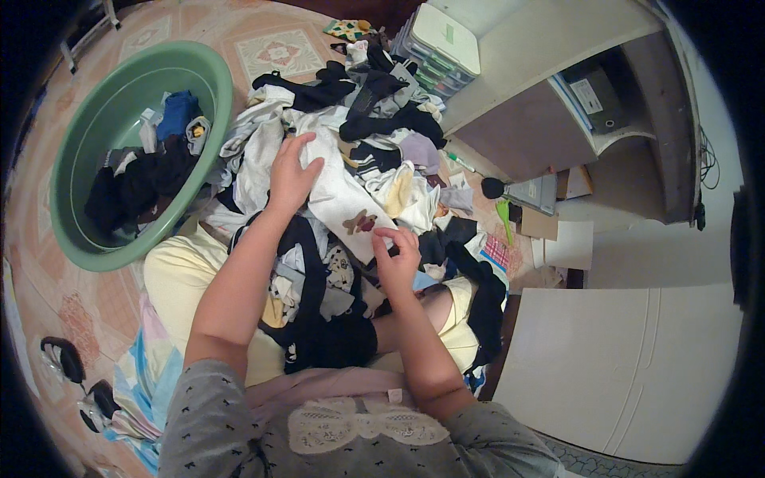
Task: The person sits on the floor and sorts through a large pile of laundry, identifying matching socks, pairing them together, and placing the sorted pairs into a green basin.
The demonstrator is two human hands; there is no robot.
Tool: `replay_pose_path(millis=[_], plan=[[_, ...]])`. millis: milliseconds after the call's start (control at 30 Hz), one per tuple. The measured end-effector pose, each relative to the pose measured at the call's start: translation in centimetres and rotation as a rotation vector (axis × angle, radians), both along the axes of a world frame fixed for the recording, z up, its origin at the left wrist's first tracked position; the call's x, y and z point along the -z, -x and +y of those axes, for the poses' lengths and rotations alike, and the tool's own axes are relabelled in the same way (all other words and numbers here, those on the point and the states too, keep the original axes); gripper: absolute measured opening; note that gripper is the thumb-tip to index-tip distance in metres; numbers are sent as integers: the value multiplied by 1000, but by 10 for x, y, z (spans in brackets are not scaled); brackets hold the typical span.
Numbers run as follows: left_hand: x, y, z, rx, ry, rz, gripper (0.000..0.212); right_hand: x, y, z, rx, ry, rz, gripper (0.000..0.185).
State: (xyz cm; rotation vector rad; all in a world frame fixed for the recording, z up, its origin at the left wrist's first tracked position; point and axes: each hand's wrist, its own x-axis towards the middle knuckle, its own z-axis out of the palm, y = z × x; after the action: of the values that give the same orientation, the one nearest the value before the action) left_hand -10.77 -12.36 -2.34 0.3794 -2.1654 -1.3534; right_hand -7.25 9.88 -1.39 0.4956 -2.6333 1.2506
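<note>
A white sock (337,194) with a brown and dark red patch on it lies stretched between my two hands, above a heap of mixed socks. My left hand (293,173) is at its upper left part, thumb and fingers apart, resting on the fabric. At its lower right end, my right hand (395,254) pinches the edge between thumb and fingers. Under and around both hands spreads the heap, with a black sock (388,122) and a lilac piece (420,152) beyond, and black cloth (334,343) across my lap.
A green plastic tub (224,89) at the left holds dark and blue clothing. Stacked clear boxes with a white lid (448,39) stand at the back. To the right are a cabinet (514,131), a green marker (460,161) and a white panel (597,370).
</note>
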Motion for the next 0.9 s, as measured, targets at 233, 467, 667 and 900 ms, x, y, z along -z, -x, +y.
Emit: replay_pose_path(millis=[233,467,667,900], plan=[[-42,-14,10,-11,107,140,36,-35,-14,3,-122,130,-322,38],[-19,-11,4,13,-131,19,41,-57,-14,-2,-356,-185,-640,69],[-57,-25,20,601,-822,2,65,-42,5,-6,-219,159,-415,75],[-75,-39,23,896,-604,-24,54,-63,13,-19,-196,762,-691,53]])
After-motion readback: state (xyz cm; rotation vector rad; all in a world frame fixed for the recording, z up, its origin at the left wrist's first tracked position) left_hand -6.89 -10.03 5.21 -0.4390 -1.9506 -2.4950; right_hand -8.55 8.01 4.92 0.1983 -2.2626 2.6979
